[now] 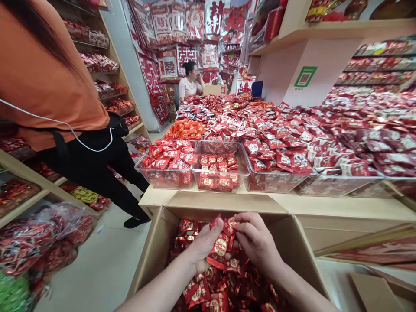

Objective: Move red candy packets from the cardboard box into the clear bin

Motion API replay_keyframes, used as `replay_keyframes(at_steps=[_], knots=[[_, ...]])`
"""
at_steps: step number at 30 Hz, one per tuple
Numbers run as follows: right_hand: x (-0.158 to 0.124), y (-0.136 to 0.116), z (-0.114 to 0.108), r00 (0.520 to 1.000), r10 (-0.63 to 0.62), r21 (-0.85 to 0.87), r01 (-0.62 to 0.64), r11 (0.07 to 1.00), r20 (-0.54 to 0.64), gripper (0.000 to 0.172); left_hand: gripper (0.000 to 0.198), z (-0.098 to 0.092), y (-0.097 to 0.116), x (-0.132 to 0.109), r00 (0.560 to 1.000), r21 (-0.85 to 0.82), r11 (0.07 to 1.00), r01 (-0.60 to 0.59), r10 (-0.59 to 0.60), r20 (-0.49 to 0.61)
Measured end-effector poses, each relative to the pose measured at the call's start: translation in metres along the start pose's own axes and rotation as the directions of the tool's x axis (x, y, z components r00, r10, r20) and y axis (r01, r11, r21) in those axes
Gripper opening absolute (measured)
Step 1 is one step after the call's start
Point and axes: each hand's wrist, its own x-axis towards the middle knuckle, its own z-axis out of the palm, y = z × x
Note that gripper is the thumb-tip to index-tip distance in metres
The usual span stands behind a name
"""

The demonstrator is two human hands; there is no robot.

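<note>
My left hand is closed around several small red candy packets with gold lettering, its thumb resting on top of them. Close beside it, my right hand pinches another red packet at the upper right of that bunch. Both hands are over an open cardboard box, which holds many more of the same loose packets. Just beyond the box, a clear plastic bin holds similar packets, lower than the fill of the bins beside it.
Heaped clear bins line the wooden counter. At left stands a person in an orange top, near shelves and bagged goods. Another person sits at the back. A flattened cardboard piece lies at lower right.
</note>
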Motion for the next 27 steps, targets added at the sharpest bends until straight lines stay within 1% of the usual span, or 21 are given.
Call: replay_keyframes(at_steps=[2, 3, 4, 5, 6, 7, 8, 9, 10, 12, 13, 15, 18, 20, 21, 22, 24, 26, 27], knots=[[-0.002, -0.003, -0.001, 0.995, -0.099, -0.014, 0.099, 0.995, 0.022, 0.022, 0.038, -0.001, 0.001, -0.002, 0.999, 0.008, 0.999, -0.044, 0.044, -0.013], [-0.002, -0.004, -0.002, 0.994, -0.108, 0.005, 0.108, 0.994, 0.012, 0.024, 0.036, -0.002, 0.002, -0.002, 0.997, 0.018, 0.998, -0.068, 0.068, -0.030], [-0.002, -0.004, -0.002, 0.996, -0.083, 0.033, 0.083, 0.996, -0.016, 0.024, 0.036, -0.003, 0.002, -0.002, 0.995, 0.028, 0.996, -0.087, 0.088, -0.048], [-0.002, -0.003, -0.003, 0.999, -0.015, 0.073, 0.019, 0.997, -0.051, 0.023, 0.036, -0.004, 0.002, -0.001, 0.992, 0.040, 0.994, -0.103, 0.105, -0.063], [-0.002, -0.001, -0.003, 0.993, 0.087, 0.135, -0.075, 0.988, -0.079, 0.022, 0.037, -0.005, 0.002, -0.001, 0.990, 0.054, 0.992, -0.116, 0.119, -0.072], [-0.002, 0.000, -0.002, 0.976, 0.205, 0.220, -0.183, 0.958, -0.079, 0.023, 0.037, -0.006, 0.002, -0.001, 0.989, 0.067, 0.990, -0.125, 0.130, -0.075], [-0.001, 0.001, -0.001, 0.949, 0.314, 0.322, -0.284, 0.903, -0.044, 0.027, 0.037, -0.006, 0.002, 0.000, 0.988, 0.075, 0.989, -0.131, 0.137, -0.073], [0.000, 0.002, 0.000, 0.919, 0.394, 0.426, -0.366, 0.827, 0.025, 0.031, 0.036, -0.006, 0.002, 0.000, 0.988, 0.081, 0.988, -0.133, 0.138, -0.068], [0.001, 0.003, 0.001, 0.893, 0.437, 0.515, -0.424, 0.745, 0.105, 0.033, 0.035, -0.005, 0.002, 0.000, 0.988, 0.085, 0.987, -0.134, 0.139, -0.061], [0.002, 0.004, 0.003, 0.857, 0.465, 0.621, -0.491, 0.611, 0.221, 0.032, 0.034, -0.003, 0.002, -0.001, 0.988, 0.096, 0.986, -0.138, 0.143, -0.051], [0.002, 0.004, 0.004, 0.845, 0.475, 0.644, -0.509, 0.572, 0.245, 0.030, 0.033, -0.002, 0.001, -0.002, 0.987, 0.105, 0.984, -0.144, 0.151, -0.055], [0.002, 0.005, 0.004, 0.835, 0.482, 0.658, -0.523, 0.542, 0.266, 0.031, 0.030, 0.000, 0.001, -0.003, 0.982, 0.142, 0.977, -0.161, 0.174, -0.080], [0.002, 0.007, 0.001, 0.840, 0.443, 0.647, -0.530, 0.548, 0.313, 0.038, 0.027, 0.000, 0.003, -0.004, 0.971, 0.233, 0.953, -0.196, 0.222, -0.090], [0.003, 0.009, -0.002, 0.843, 0.438, 0.645, -0.527, 0.553, 0.313, 0.033, 0.027, -0.001, 0.005, -0.005, 0.968, 0.268, 0.939, -0.214, 0.241, -0.069], [0.003, 0.009, -0.003, 0.840, 0.452, 0.656, -0.525, 0.542, 0.299, 0.030, 0.026, -0.001, 0.006, -0.005, 0.965, 0.271, 0.936, -0.226, 0.254, -0.072], [0.004, 0.008, -0.004, 0.834, 0.472, 0.673, -0.525, 0.521, 0.284, 0.029, 0.026, 0.000, 0.006, -0.006, 0.960, 0.268, 0.934, -0.235, 0.266, -0.087], [0.006, 0.006, -0.005, 0.808, 0.517, 0.709, -0.539, 0.455, 0.283, 0.031, 0.025, 0.001, 0.007, -0.007, 0.955, 0.254, 0.938, -0.237, 0.272, -0.114], [0.007, 0.003, -0.006, 0.778, 0.536, 0.731, -0.568, 0.378, 0.327, 0.034, 0.026, 0.003, 0.007, -0.008, 0.952, 0.229, 0.944, -0.236, 0.272, -0.140], [0.008, 0.002, -0.006, 0.767, 0.535, 0.731, -0.584, 0.353, 0.354, 0.032, 0.026, 0.003, 0.007, -0.008, 0.951, 0.215, 0.949, -0.233, 0.268, -0.153]])
